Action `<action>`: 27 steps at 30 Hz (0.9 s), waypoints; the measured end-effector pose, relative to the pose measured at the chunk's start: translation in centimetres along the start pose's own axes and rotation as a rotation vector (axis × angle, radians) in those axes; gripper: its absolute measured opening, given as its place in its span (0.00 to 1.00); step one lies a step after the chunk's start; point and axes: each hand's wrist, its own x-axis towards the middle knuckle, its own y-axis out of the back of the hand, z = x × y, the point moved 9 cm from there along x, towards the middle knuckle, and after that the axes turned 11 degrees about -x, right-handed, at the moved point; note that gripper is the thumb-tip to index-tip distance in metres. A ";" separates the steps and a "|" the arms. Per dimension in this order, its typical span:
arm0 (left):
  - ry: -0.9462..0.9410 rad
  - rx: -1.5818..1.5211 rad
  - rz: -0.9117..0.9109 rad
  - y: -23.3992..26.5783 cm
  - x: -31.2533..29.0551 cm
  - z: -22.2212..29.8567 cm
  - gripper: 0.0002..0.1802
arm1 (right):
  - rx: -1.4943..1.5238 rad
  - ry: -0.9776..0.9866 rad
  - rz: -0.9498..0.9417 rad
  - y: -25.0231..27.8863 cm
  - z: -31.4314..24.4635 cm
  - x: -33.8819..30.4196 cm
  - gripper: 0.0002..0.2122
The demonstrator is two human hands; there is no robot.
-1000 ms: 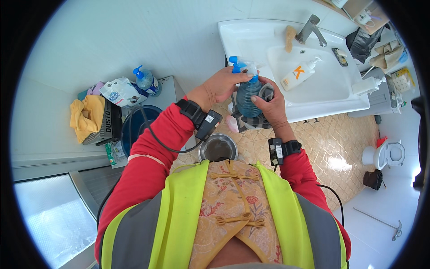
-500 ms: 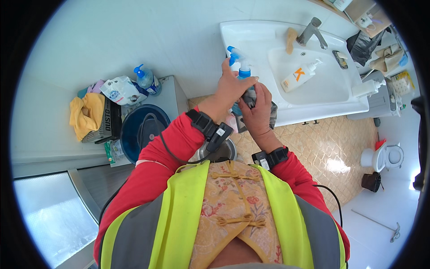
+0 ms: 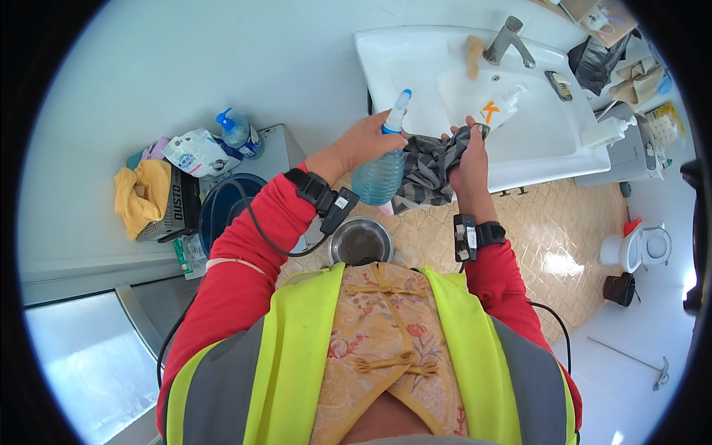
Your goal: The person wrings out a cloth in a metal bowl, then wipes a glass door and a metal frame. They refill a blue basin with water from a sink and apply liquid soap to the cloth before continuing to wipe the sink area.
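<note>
While the left hand is clamped on the spray bottle and the right hand grips the grey cloth, a wet grip could likely drop the bottle near the sink.

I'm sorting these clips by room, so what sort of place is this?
Most likely a bathroom or washroom: a white sink with a tap on the wall, a toilet on the tiled floor, and the left hand holding a spray bottle beside a cloth in the right hand.
</note>
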 end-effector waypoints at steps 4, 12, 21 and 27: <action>0.096 -0.144 -0.215 -3.0 -1.8 0.3 0.35 | -0.035 -0.057 0.002 -0.2 0.6 1.1 0.24; 0.170 -0.118 -0.358 -5.6 -2.7 -0.7 0.28 | -0.339 -0.012 0.022 1.3 0.3 -0.6 0.25; 0.187 -0.083 -0.374 -6.2 -1.8 -1.9 0.22 | 0.270 -0.215 -0.162 0.6 3.1 -1.2 0.26; 0.224 -0.042 -0.332 -5.9 -1.0 -2.3 0.18 | 0.385 -0.206 -0.270 0.4 3.8 -1.2 0.26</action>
